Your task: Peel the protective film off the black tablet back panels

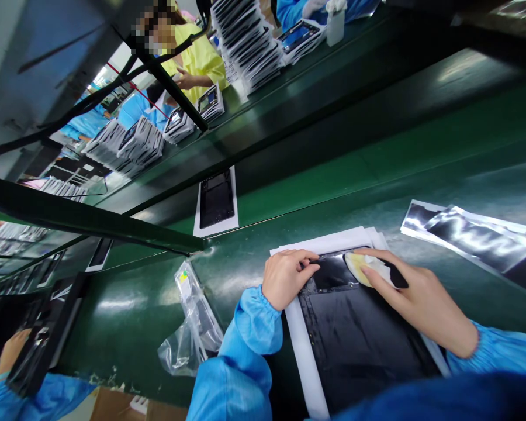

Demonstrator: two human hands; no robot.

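Observation:
A black tablet-like panel lies on white sheets in front of me, with a glossy black rectangle near its top edge. My left hand rests at the panel's upper left corner, fingers curled and thumb close to the index finger; whatever is between them is too small to make out. In my right hand is a cream-yellow pad with white cloth, pressed against the upper right part of the panel. A dark rounded piece shows beside the cloth under my fingers.
Film-covered dark sheets lie at the right. To the left is a clear plastic bag. Another black panel on white sits on the green conveyor. A dark green post crosses at left. Co-workers and stacked panels are beyond.

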